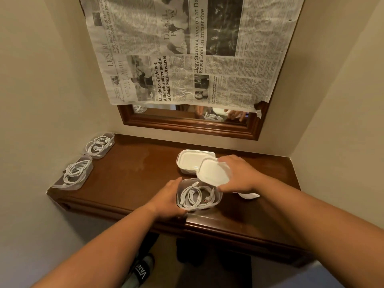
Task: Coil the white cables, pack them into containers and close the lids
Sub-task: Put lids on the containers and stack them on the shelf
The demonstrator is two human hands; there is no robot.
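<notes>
Far left of wooden shelf [133, 173]: two lidless containers [72, 175] noted, coiled white cable in each. Slipper [141, 271] below marked "VAN", remainder unreadable. Newspaper [187, 48] headed "LEISURE", "Ziggy Stardust lives on". Centre container [217, 201], coiled cable [193, 196] inside, gripped at left wall by left hand [169, 197]. White lid [212, 173] held tilted above it, clasped by right hand [239, 175]. Lidded container [194, 161] behind.

Spare lid [248, 195] half beneath right hand [239, 175]
</notes>
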